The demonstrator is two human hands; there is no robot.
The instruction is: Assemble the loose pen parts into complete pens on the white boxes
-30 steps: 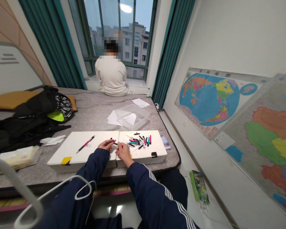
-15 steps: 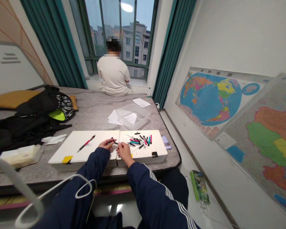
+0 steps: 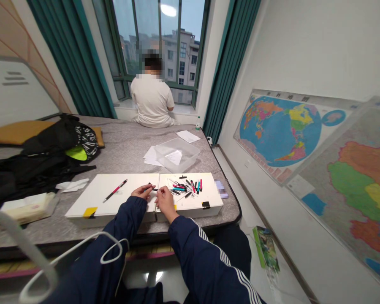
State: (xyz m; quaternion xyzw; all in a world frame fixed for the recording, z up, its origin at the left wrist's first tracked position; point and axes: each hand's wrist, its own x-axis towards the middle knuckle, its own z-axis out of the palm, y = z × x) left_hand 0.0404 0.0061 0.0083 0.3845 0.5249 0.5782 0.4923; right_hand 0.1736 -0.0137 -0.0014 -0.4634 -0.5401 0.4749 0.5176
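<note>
Between my two hands is a slim black pen part (image 3: 154,189), held level over the seam of two white boxes. My left hand (image 3: 142,191) pinches its left end. The fingers of my right hand (image 3: 165,200) are closed on its right end. Just right of my right hand, a pile of loose pen parts (image 3: 186,186) in black, red and teal, with thin pale pieces, lies on the right white box (image 3: 213,202). A red and black pen (image 3: 115,190) rests alone on the left white box (image 3: 82,198).
Behind the boxes stand a clear plastic bin (image 3: 190,158) and white papers (image 3: 150,157). At left are a tissue pack (image 3: 28,207) and a black backpack (image 3: 47,139). A white cable (image 3: 79,245) loops over my left sleeve. A person (image 3: 152,99) sits by the window.
My hands stay almost in place, still holding the black pen part, which now sits slightly more level. The seated person has shifted a little to the right.
</note>
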